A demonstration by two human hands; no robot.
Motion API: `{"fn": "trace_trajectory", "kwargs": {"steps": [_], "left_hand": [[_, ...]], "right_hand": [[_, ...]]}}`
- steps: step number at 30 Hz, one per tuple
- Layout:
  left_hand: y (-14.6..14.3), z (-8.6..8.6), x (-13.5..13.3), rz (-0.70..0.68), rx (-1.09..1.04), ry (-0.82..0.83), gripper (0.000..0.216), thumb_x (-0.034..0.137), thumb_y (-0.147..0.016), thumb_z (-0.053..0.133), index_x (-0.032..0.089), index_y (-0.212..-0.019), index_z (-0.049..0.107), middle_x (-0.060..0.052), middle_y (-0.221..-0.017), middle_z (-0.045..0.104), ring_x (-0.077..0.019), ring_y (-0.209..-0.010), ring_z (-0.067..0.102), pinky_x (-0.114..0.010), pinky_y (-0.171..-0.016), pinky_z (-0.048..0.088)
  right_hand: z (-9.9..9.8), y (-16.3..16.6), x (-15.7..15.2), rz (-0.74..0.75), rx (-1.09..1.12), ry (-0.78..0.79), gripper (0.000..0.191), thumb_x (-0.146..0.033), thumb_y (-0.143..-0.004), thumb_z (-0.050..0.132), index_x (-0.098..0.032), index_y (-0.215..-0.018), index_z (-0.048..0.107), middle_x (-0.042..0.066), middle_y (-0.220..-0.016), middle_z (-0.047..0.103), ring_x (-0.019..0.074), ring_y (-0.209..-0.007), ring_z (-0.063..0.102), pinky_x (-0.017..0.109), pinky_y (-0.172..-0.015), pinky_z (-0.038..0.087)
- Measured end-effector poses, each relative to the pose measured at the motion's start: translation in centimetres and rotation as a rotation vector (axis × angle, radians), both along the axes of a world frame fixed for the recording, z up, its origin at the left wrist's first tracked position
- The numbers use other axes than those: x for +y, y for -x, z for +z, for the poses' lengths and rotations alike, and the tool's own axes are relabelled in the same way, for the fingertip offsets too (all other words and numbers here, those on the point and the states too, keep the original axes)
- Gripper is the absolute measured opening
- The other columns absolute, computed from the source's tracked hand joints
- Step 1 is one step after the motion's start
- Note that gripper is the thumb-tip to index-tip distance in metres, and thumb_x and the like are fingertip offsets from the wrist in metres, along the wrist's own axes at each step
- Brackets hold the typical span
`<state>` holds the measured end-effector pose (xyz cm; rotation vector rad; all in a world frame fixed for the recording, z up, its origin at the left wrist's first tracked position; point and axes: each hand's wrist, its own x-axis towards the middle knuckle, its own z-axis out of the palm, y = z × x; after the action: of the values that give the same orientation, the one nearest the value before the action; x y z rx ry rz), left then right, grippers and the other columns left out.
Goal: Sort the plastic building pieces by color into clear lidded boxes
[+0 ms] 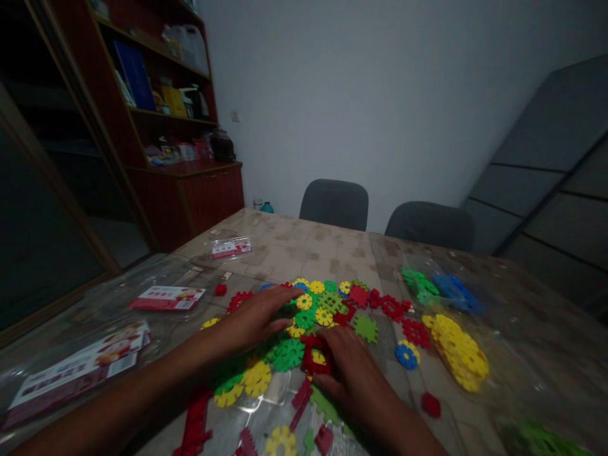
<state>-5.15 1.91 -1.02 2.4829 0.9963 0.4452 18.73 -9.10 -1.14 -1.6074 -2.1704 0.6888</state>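
A pile of plastic interlocking building pieces in red, yellow, green and blue lies in the middle of the table. My left hand [259, 315] reaches over the pile's left side, thumb and fingers apart. Close to its fingertips are a yellow notched disc [304, 301] and a green notched disc [305, 318]. My right hand [351, 360] curls round a red square frame piece [310, 362], which sits between thumb and fingers. Larger green discs [288, 354] and yellow discs [257, 379] lie below my left hand. A light green square piece [365, 329] is beyond my right hand.
Bagged yellow discs [456, 351], bagged blue pieces [456, 291] and green pieces [420, 286] lie at the right. Clear bags with printed labels [167, 297] cover the left side. Two grey chairs [334, 202] stand behind the table [304, 250]; a wooden cabinet [209, 197] is at the back left.
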Motion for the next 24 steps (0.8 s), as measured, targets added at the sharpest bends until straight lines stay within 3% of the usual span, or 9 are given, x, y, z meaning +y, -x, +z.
{"fn": "trace_trajectory", "kwargs": {"steps": [5, 10, 15, 20, 24], "left_hand": [[0.7, -0.2, 2.1, 0.129, 0.061, -0.019, 0.055, 0.020, -0.092, 0.057, 0.015, -0.146, 0.048, -0.017, -0.150, 0.053, -0.0310, -0.138, 0.048, -0.046, -0.117, 0.034], [0.7, -1.9, 2.6, 0.104, 0.088, -0.005, 0.058, 0.018, -0.088, 0.064, 0.022, -0.144, 0.049, -0.013, -0.151, 0.052, -0.0311, -0.139, 0.046, -0.049, -0.117, 0.031], [0.4, -2.5, 2.5, 0.102, 0.077, -0.010, 0.057, 0.017, -0.085, 0.067, 0.026, -0.140, 0.051, -0.009, -0.135, 0.058, -0.0289, -0.127, 0.053, -0.043, -0.109, 0.038], [0.2, -2.2, 2.5, 0.088, 0.060, -0.019, 0.056, 0.017, -0.081, 0.072, 0.025, -0.134, 0.056, -0.006, -0.118, 0.057, -0.0254, -0.111, 0.058, -0.035, -0.098, 0.045], [0.2, -1.3, 2.0, 0.049, 0.067, -0.066, 0.064, 0.019, -0.081, 0.073, 0.032, -0.139, 0.049, -0.004, -0.118, 0.055, -0.0248, -0.109, 0.056, -0.034, -0.095, 0.044]], "right_hand": [[0.5, -0.4, -0.3, 0.042, 0.045, 0.048, 0.048, -0.020, -0.081, 0.076, -0.023, -0.128, 0.063, 0.009, -0.126, 0.064, 0.0274, -0.118, 0.056, 0.042, -0.104, 0.042], [0.9, -2.0, -0.1, 0.084, 0.048, 0.089, 0.064, -0.023, -0.077, 0.079, -0.028, -0.137, 0.059, 0.007, -0.131, 0.063, 0.0274, -0.121, 0.056, 0.043, -0.106, 0.041], [0.3, -3.9, 2.2, -0.099, -0.046, -0.065, 0.045, -0.024, -0.088, 0.064, -0.018, -0.133, 0.061, 0.014, -0.138, 0.061, 0.0296, -0.127, 0.054, 0.045, -0.109, 0.040], [-0.3, -4.0, 4.7, -0.239, -0.242, -0.133, 0.062, -0.023, -0.087, 0.063, -0.014, -0.146, 0.048, 0.019, -0.147, 0.053, 0.0329, -0.134, 0.049, 0.046, -0.109, 0.038], [-0.5, -3.4, 5.4, -0.266, -0.290, -0.113, 0.058, -0.022, -0.086, 0.064, -0.015, -0.142, 0.051, 0.018, -0.142, 0.057, 0.0346, -0.131, 0.051, 0.046, -0.108, 0.037]]}}
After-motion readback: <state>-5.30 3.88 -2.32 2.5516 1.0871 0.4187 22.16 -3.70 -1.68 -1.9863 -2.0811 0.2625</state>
